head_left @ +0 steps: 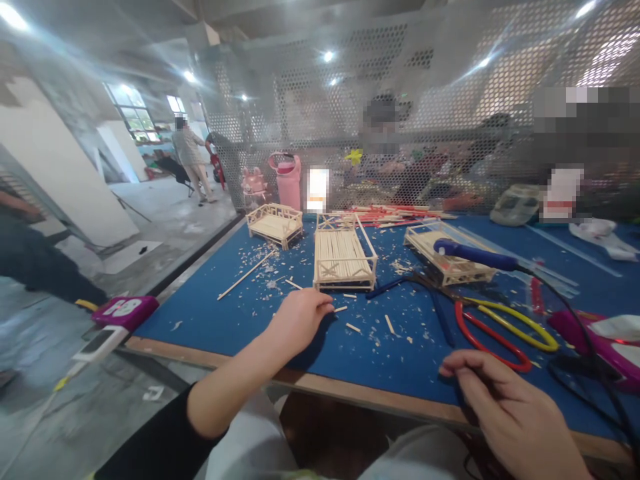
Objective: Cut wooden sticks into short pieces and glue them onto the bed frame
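Observation:
My left hand (299,319) rests on the blue table top (215,320), fingers curled into a pinch beside a short wooden stick (341,309); whether it holds anything is not visible. Just beyond it stands a small wooden stick-built bed model (344,257). My right hand (505,407) hovers at the table's near edge with fingers curled and pressed together, near a black cable (580,363) and red and yellow loops (500,333); what it grips is hidden.
Two more stick models (275,223) (447,252) stand left and right. A blue-handled tool (475,255) lies on the right one. Wood chips and loose sticks (245,275) litter the table. A pink bin (289,179) and mesh screen stand behind; people work beyond.

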### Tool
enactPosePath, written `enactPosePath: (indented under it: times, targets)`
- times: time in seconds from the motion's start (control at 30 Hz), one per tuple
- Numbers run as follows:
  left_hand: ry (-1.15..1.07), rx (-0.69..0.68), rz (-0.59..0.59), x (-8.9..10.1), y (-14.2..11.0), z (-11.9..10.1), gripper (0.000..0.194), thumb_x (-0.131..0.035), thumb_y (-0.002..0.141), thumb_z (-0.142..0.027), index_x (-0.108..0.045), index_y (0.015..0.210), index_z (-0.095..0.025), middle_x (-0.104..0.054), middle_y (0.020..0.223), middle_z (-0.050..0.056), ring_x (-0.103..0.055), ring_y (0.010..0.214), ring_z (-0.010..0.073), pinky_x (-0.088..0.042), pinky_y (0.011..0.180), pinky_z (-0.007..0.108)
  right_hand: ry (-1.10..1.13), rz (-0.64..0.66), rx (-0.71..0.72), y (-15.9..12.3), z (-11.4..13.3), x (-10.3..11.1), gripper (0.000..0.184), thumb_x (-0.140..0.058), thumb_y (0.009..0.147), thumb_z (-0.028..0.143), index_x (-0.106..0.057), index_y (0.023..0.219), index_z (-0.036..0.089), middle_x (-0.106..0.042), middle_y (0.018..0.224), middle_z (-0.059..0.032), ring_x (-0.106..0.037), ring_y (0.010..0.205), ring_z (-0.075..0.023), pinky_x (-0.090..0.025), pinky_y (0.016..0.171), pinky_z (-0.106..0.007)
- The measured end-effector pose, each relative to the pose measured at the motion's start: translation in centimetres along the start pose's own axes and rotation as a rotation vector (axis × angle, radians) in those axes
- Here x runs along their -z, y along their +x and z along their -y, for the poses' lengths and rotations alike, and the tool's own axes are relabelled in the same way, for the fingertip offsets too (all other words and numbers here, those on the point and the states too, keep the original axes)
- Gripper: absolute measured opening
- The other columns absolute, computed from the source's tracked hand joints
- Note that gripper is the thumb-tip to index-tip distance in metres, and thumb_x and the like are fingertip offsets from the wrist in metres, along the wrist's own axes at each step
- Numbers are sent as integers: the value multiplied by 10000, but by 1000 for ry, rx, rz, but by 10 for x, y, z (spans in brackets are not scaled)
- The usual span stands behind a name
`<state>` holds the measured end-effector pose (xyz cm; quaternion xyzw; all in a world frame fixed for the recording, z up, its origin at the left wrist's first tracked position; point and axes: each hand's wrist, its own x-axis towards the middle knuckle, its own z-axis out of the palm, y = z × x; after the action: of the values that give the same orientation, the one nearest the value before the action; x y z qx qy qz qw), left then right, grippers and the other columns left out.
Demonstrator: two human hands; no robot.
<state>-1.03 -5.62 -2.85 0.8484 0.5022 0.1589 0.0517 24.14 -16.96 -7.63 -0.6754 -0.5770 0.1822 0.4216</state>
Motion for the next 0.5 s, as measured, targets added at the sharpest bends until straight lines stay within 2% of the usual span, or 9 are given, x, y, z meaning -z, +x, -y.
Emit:
enactPosePath:
  times: [0.07, 0.13, 0.23, 0.3, 0.4, 0.5]
  targets:
    - [15, 32, -64, 11, -1, 17, 251, -488, 887, -174, -697, 1025, -185, -718, 980, 64, -655, 902, 190, -493, 826, 295, 19, -5, -29, 3, 0, 3, 231, -509, 749, 420, -630, 833, 242, -739, 741, -35, -692, 686, -192, -555, 650, -248]
    - [148, 71, -81, 19, 7, 37, 281, -455, 890, -157, -699, 1030, -158, -705, 995, 95, -644, 921, 217, -485, 839, 329, 36, -63, -45, 7, 2, 5, 280, -549, 691, 461, -636, 829, 233, -733, 719, -40, -689, 647, -198, -563, 612, -257]
    - [185, 23, -12, 22, 27, 62, 267, -481, 854, -124, -732, 936, -163, -694, 920, 99, -635, 885, 223, -477, 824, 326, 23, -113, -28, 15, 8, 4, 309, -556, 669, 488, -642, 802, 222, -714, 688, -36, -663, 568, -182, -549, 525, -244]
    - [185, -21, 31, 20, 37, 72, 219, -535, 823, -134, -743, 859, -190, -683, 869, 73, -625, 878, 213, -470, 819, 304, -5, -67, 20, 19, 11, 3, 301, -549, 703, 479, -650, 825, 223, -715, 703, -27, -657, 571, -166, -536, 509, -223]
    - [200, -35, 29, 21, 34, 70, 218, -512, 838, -146, -725, 803, -178, -661, 869, 73, -600, 901, 216, -453, 839, 320, -51, 12, 116, 23, 17, 4, 257, -542, 749, 451, -656, 824, 234, -706, 679, -3, -647, 571, -148, -522, 516, -200]
    - [185, -8, -40, 26, 8, 48, 249, -422, 895, -172, -669, 885, -152, -649, 887, 82, -577, 911, 225, -448, 836, 356, -75, 59, 205, 23, 29, 2, 237, -509, 795, 429, -654, 779, 243, -700, 669, 8, -646, 577, -140, -510, 527, -195]
